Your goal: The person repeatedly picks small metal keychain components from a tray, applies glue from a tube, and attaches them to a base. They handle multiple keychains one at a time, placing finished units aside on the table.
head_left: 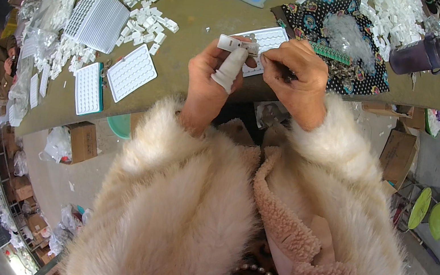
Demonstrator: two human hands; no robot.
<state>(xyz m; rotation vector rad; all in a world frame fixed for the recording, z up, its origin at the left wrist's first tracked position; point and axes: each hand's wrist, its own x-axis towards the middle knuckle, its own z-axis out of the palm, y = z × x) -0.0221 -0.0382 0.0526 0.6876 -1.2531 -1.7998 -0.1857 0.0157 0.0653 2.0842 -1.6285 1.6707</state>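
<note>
While the left hand [204, 77] is grasping a small white plastic piece [237, 43], its long axis running left to right, the right hand [300, 72] is hovering just beside the piece's right end, grip indiscernible

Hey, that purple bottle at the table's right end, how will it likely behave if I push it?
The purple bottle could tip or roll, given its tall, rounded body. Its smooth-looking sides might feel slippery. Weight is hard to judge; its contents aren't clear.
</note>
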